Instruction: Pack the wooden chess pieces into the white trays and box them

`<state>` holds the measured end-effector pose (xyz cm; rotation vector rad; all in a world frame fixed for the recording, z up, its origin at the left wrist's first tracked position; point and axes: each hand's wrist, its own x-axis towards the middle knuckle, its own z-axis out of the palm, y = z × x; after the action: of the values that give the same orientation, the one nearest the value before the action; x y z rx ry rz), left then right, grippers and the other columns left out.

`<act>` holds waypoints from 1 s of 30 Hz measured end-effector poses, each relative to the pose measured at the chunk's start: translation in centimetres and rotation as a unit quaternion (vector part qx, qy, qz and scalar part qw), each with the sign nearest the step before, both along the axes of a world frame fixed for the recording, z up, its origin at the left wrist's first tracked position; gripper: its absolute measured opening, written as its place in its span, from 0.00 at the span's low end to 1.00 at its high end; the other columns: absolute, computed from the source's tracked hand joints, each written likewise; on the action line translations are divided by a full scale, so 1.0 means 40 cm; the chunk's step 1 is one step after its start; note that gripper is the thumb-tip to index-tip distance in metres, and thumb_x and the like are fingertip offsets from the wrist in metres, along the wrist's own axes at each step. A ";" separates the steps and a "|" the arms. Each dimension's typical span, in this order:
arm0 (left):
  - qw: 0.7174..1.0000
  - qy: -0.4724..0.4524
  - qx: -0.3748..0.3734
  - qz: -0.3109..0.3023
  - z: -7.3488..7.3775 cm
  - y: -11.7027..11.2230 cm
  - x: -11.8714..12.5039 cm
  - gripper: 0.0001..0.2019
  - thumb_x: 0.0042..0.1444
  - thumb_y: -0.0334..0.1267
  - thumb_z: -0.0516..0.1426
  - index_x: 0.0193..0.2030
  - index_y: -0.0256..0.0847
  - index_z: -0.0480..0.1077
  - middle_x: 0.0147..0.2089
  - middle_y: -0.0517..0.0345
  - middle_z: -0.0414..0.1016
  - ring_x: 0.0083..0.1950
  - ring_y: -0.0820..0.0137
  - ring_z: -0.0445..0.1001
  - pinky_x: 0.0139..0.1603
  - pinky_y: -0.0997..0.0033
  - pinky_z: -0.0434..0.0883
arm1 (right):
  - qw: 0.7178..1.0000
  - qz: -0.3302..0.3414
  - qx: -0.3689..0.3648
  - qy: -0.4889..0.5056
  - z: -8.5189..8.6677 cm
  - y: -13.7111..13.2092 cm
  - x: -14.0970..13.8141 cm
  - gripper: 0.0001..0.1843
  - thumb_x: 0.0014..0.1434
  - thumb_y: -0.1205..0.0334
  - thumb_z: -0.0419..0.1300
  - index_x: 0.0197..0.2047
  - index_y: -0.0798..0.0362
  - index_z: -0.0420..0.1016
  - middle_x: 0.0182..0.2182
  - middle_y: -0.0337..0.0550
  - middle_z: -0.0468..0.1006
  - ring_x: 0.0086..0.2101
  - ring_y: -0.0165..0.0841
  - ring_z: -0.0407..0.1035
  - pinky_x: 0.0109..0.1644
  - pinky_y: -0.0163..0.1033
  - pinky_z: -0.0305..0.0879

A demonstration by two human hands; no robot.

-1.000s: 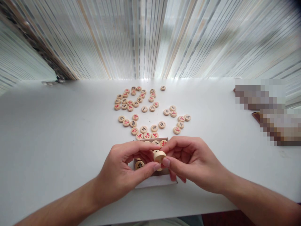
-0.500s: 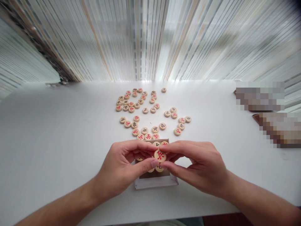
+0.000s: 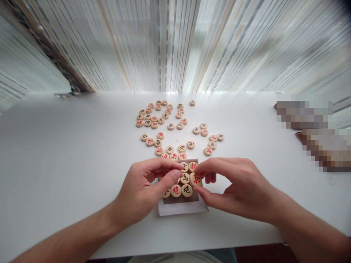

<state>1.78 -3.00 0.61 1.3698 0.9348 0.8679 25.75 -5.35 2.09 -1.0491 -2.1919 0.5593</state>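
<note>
My right hand [image 3: 233, 186] pinches a round wooden Chinese chess piece [image 3: 196, 179] with a red character between thumb and fingers. It is over the right side of a shallow cardboard box [image 3: 181, 209]. Several pieces lie flat in the box, among them a black-marked piece [image 3: 187, 190] and a red-marked piece [image 3: 176, 190] in the nearest row. My left hand [image 3: 148, 184] hovers over the box's left part, thumb and index finger slightly apart with nothing visible between them. It hides some of the pieces there.
Many loose chess pieces [image 3: 154, 119] with red or black characters lie scattered on the white table [image 3: 82, 164] beyond the box. Two blurred-out objects [image 3: 327, 148] rest at the right. Striped curtains [image 3: 175, 47] hang behind the table's far edge.
The red-marked piece has moved right and away from my left fingers; my right hand alone now holds it. My hands have parted, uncovering more pieces in the box.
</note>
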 end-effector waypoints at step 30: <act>0.993 0.078 0.086 -0.015 0.006 -0.001 -0.004 0.06 0.65 0.33 0.63 0.41 0.40 0.84 0.36 0.57 0.87 0.36 0.69 0.81 0.38 0.74 0.77 | 0.962 0.068 -0.097 -0.248 -0.016 -0.020 0.010 0.05 0.66 0.67 0.65 0.36 0.52 0.79 0.28 0.38 0.79 0.25 0.31 0.69 0.30 0.41 0.50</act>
<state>1.61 -3.02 0.85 1.6142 0.9724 0.8422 26.16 -6.17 1.46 -1.2535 -2.7055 0.6342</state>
